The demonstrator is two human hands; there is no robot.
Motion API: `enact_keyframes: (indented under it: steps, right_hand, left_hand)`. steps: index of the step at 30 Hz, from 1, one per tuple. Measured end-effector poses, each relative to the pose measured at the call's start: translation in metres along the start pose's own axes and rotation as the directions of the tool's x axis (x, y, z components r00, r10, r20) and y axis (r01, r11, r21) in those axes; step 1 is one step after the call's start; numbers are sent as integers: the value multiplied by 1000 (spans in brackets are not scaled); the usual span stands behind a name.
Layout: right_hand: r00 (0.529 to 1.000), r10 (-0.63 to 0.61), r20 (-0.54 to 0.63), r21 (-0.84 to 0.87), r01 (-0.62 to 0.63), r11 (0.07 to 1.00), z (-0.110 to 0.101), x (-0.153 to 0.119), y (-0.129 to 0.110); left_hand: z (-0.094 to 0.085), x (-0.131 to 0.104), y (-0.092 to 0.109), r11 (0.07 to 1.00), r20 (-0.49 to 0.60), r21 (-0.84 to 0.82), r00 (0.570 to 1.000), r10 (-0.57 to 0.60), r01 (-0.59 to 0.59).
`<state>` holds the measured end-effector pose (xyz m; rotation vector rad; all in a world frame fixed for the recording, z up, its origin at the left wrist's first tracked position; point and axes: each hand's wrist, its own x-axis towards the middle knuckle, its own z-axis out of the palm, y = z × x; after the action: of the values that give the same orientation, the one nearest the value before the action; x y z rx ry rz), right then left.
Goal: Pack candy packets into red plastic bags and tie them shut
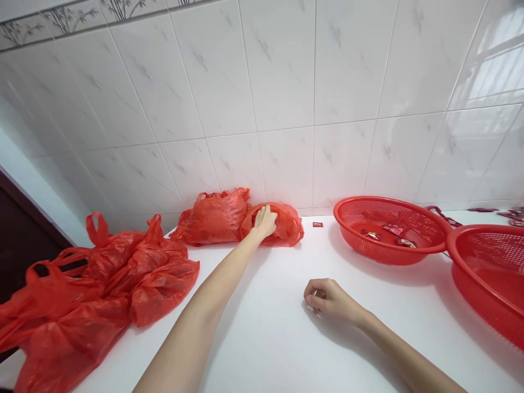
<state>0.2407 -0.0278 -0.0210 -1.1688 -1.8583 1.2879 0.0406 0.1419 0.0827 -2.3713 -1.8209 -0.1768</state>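
Note:
My left hand (266, 221) reaches out to a red plastic bag (289, 226) by the tiled wall. Its fingers are bent down and closed on the bag's upper part; the fingertips are partly hidden. Over the white table, my right hand (329, 299) is loosely curled, thumb close to the fingers, and nothing shows in it. A fuller red plastic bag (216, 218) stands against the left side of the one I touch. Just right of that bag, a small dark red packet (317, 225) lies flat on the white table (262, 322).
On the right stand a red plastic basket (356, 248) with a few small packets inside and a second red basket (470, 278). More small packets (513, 215) lie behind them. Several knotted red bags (82, 311) crowd the left side. A tiled wall (282, 98) borders the back.

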Motion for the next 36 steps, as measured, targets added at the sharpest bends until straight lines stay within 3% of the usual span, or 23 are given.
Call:
enact_keyframes:
  steps: [3,8,11,15,21,23,25,27,28,31,34,36]
  right_hand:
    - [1000,-3,-7,12,3,1000,0,1,-1]
    - [999,-24,-49,28,25,999,-3,2,-3]
    - [995,-34,-91,32,37,999,-7,2,-2]
    - [988,-36,-147,56,45,997,-12,3,-2]
    - [969,-31,-246,136,66,988,-19,3,-11]
    - [957,-41,-287,148,87,985,-21,2,-15]
    - [945,-57,-321,165,116,979,-22,0,-19]
    - [941,-81,-329,203,155,967,-24,-2,-23]
    - [941,-104,-323,233,185,955,-25,-4,-25]
    - [935,-189,-300,323,286,902,-27,-9,-34]
    - [915,-215,-342,324,330,887,-25,-14,-44]
    - [887,-197,-417,283,333,899,-22,-15,-48]
  left_hand:
    - [1,-5,-1,998,-40,-37,998,47,-49]
    - [-1,-6,0,984,-86,-176,996,17,-32]
    - [-14,-1,-3,947,-136,-316,991,10,-53]
    - [-45,4,-9,850,-220,-521,974,-50,-74]
    - [-84,-5,-15,739,-406,-668,876,-261,-90]
    - [-88,-13,-15,647,-430,-753,834,-345,-121]
    - [-87,-25,-12,453,-373,-875,833,-408,-169]
    - [-79,-41,-4,246,-274,-950,886,-373,-191]
    - [-72,-51,1,194,-239,-963,918,-317,-184]
    - [-47,-81,21,202,-206,-964,966,-155,-173]
    - [-19,-106,40,259,-199,-952,974,-107,-166]
    - [-4,-116,48,225,-167,-963,983,-75,-147]
